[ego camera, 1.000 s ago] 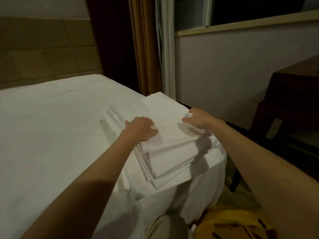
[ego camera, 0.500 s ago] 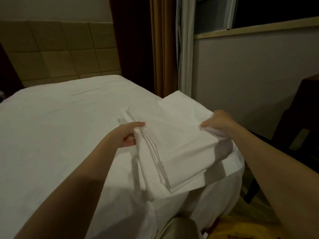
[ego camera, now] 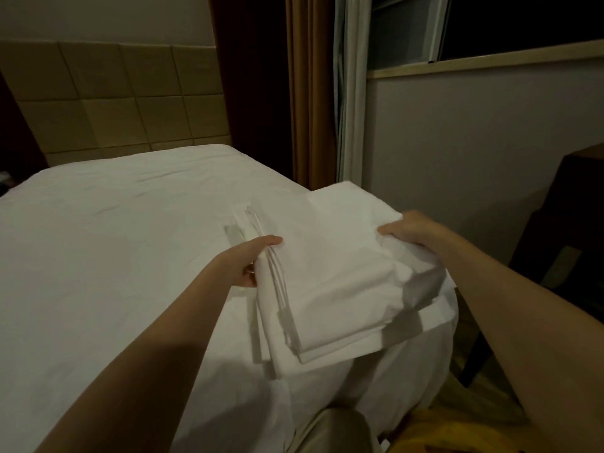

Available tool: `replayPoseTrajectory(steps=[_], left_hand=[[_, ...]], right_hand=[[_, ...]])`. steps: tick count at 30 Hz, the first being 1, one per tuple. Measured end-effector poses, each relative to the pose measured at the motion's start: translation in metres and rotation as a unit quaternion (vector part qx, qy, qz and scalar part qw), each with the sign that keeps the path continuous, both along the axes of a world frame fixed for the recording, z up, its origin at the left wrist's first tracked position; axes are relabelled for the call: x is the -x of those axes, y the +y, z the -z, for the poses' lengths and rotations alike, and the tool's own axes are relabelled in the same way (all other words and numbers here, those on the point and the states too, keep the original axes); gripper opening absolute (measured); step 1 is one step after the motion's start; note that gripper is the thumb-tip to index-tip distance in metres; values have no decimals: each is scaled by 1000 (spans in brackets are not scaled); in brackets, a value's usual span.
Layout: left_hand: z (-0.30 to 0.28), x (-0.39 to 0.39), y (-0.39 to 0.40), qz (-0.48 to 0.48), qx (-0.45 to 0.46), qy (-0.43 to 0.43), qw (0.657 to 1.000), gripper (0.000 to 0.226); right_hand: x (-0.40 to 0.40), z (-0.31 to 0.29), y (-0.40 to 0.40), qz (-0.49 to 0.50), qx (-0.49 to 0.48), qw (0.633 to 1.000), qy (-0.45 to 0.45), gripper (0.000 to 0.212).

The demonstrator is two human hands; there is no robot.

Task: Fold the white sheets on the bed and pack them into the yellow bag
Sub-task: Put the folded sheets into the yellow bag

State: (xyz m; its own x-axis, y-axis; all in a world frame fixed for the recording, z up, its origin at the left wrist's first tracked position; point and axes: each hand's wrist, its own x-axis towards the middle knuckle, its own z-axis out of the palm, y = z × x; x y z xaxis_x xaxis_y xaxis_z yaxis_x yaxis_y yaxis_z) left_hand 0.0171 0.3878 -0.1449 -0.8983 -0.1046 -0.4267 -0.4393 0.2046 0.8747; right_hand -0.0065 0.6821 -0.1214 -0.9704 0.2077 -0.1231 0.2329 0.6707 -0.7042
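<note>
Folded white sheets point(ego camera: 340, 282) gripped at opposite edges by both hands, left point(ego camera: 251, 259) and right point(ego camera: 408, 230), over the bed point(ego camera: 114, 240)

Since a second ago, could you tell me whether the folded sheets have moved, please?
Yes. The folded sheets have come up off the bed: the left hand and right hand grip their sides; earlier both pressed on top.

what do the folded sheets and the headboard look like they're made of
Folded sheets: thin woven fabric, probably cotton or a blend, matte white; the stacked edges sag softly where the left hand grips them. Headboard: padded square panels in tan, likely faux leather or fabric; the dim light leaves that open.
</note>
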Motion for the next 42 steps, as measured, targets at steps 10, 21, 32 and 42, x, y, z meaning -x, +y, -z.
replayPoseTrajectory(steps=[10, 21, 32, 42], left_hand=[[3, 6, 5, 16, 88, 51, 995, 56], [-11, -1, -4, 28, -83, 61, 994, 17], [-11, 8, 3, 41, 388, 163, 906, 64], [-24, 22, 15, 73, 100, 85, 989, 28]], right_hand=[[-2, 23, 8, 10, 41, 999, -27, 70], [-4, -11, -4, -34, 6, 999, 25, 56], [-16, 9, -7, 5, -66, 996, 66, 40], [-14, -32, -41, -106, -195, 960, 170, 18]])
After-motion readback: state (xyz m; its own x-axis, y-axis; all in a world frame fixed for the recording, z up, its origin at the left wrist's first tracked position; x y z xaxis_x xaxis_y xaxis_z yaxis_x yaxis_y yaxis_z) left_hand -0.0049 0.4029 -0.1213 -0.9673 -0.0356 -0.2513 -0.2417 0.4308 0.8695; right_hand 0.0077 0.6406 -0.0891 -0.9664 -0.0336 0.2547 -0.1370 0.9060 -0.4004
